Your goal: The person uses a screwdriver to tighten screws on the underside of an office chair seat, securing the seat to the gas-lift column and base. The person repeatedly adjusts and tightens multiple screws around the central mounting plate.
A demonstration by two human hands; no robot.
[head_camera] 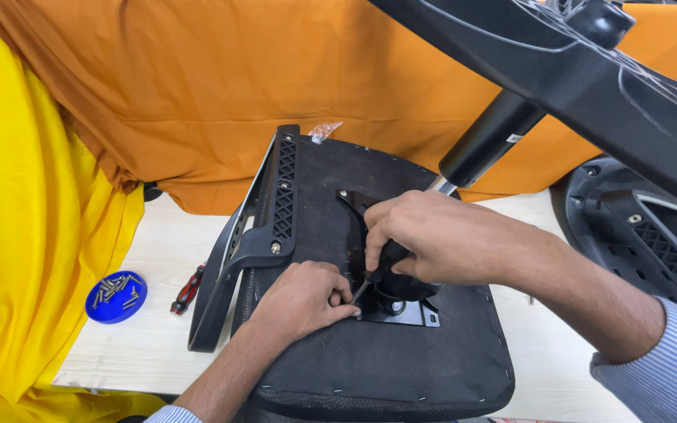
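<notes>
Right hand – fingers clenched round screwdriver, frame centre; left hand – fingers curled, pressing the seat underside beside its tip.

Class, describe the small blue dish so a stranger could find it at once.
Start at the upturned black seat on the white table. Look left, past the red-handled screwdriver, to the yellow cloth's edge. The blue dish lies there: the only round thing, holding small metal screws.
</notes>
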